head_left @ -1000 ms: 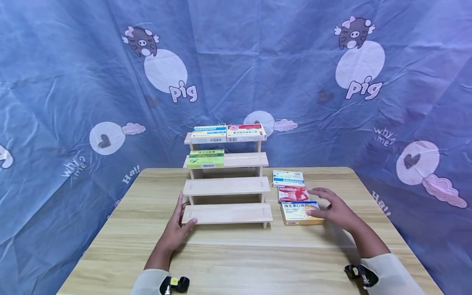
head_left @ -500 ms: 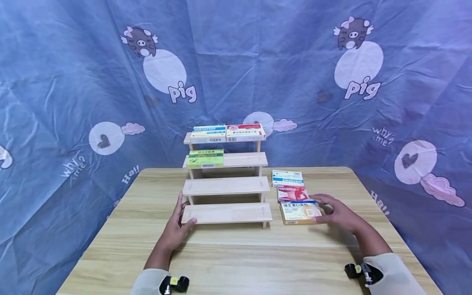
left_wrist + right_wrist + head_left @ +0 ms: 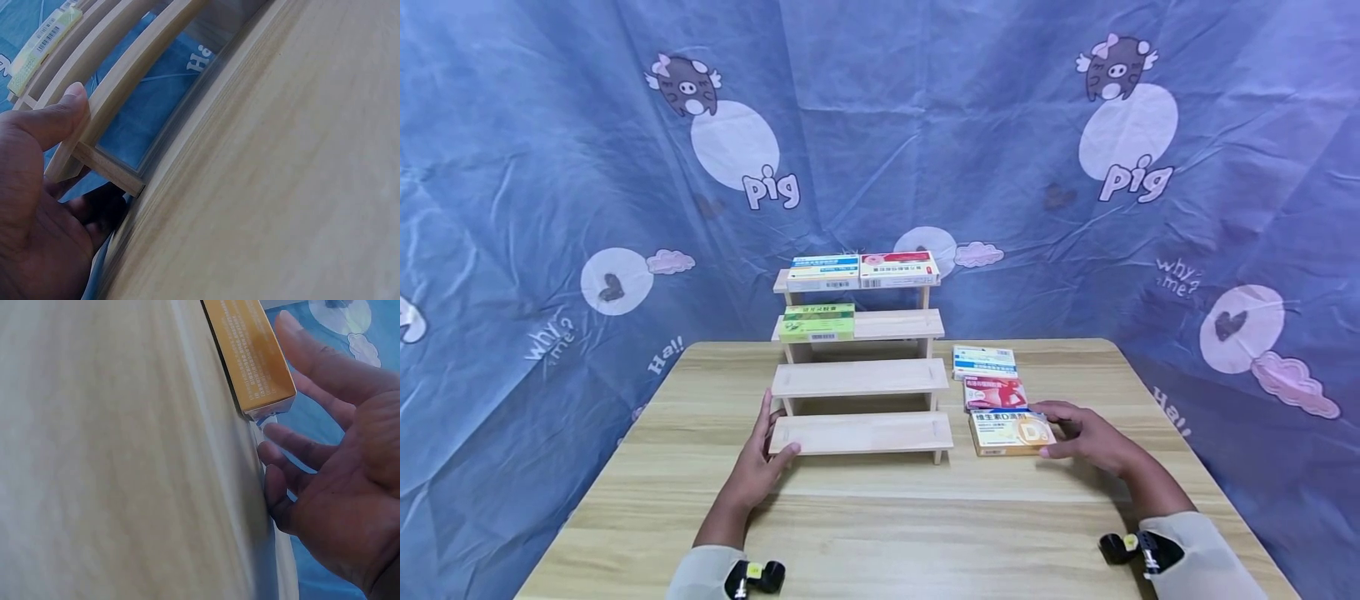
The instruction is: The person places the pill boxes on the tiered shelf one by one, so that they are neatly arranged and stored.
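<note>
A four-step wooden display rack point(image 3: 860, 377) stands on the table. My left hand point(image 3: 757, 467) grips the left end of its lowest step, thumb on the front edge; in the left wrist view the other fingers reach beneath the board. My right hand point(image 3: 1093, 437) is at the right end of a yellow-and-white medicine box point(image 3: 1000, 433), thumb by the front corner, index finger by the back corner. In the right wrist view the box shows its orange side, and the lower fingers are loosely bent beside its end. Behind it lie a red medicine box point(image 3: 988, 393) and a blue-and-white one point(image 3: 985, 362).
On the rack's top step sit a blue-and-white box point(image 3: 824, 273) and a red-and-white box point(image 3: 899, 269). A green box point(image 3: 817, 323) occupies the left of the step below. A blue printed curtain point(image 3: 880, 150) hangs behind the wooden table point(image 3: 850, 542).
My right hand has slid to the right and slightly downward, its thumb leaving the top of the yellow-and-white box for the front corner. The left hand and the rack have stayed put.
</note>
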Demonstrator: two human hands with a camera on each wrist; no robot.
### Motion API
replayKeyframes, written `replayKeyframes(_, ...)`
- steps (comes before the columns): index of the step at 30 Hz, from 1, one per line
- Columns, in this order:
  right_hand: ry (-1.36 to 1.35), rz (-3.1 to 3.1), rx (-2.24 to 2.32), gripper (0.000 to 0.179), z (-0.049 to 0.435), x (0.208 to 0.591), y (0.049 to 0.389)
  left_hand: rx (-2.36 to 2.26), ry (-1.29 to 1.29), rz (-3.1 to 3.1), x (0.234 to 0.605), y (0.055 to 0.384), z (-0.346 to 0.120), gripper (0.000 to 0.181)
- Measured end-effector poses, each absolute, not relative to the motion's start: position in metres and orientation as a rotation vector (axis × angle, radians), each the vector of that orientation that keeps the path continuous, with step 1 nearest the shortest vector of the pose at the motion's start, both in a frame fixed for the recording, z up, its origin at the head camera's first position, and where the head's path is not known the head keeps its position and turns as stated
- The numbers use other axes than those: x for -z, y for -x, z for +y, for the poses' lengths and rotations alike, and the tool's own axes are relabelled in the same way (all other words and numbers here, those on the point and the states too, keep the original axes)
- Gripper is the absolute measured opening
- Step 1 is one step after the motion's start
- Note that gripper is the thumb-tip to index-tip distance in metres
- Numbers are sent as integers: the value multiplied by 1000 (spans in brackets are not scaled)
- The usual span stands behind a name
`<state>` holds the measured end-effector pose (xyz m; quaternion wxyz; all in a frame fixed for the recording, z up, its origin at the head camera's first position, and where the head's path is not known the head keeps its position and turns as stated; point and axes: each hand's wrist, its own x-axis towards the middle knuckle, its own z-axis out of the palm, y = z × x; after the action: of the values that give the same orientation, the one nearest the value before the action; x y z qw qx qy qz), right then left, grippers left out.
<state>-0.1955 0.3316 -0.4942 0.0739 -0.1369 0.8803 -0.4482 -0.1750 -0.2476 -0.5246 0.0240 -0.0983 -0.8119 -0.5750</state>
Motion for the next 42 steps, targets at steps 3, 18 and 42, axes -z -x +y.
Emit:
replayKeyframes(3, 416, 2639, 1356, 74, 333, 496, 197, 1789, 307, -2506, 524, 176, -248, 107)
replayKeyframes(18, 409, 2720, 1273, 68, 340, 502, 195, 1762, 323, -2511, 526, 176, -248, 106)
replayKeyframes(42, 431, 2725, 1293, 67, 344, 507, 194, 1762, 306, -2519, 525, 176, -248, 106)
